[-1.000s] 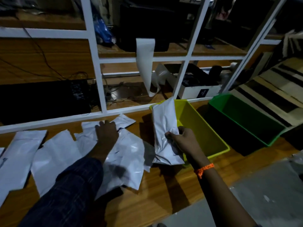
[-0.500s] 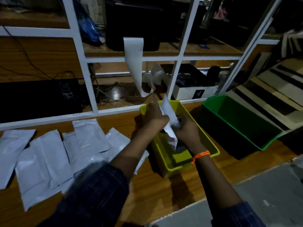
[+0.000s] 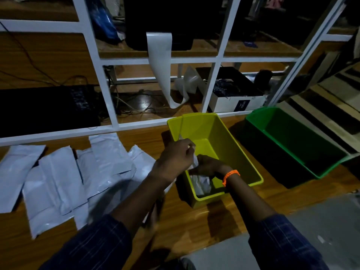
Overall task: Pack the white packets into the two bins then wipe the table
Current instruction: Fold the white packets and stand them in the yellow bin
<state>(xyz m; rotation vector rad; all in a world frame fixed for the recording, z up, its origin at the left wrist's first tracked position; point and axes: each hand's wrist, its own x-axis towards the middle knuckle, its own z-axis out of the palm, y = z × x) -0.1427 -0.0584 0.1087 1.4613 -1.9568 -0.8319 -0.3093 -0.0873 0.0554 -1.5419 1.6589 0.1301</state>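
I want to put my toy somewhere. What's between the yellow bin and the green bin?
Nothing: just bare, shadowed table between the yellow bin and the green bin, seen from the head camera.

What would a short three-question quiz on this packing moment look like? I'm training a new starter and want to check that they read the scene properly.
1. True or false: the green bin already holds white packets.
2. Which bin are both hands working over?
A. the green one
B. the yellow bin
C. neither
3. Fill in: the loose packets still to be packed lie on the table to the ____ of the yellow bin.

Key:
1. False: its visible inside looks empty.
2. B: the left hand and right hand grip a crumpled packet inside it.
3. left
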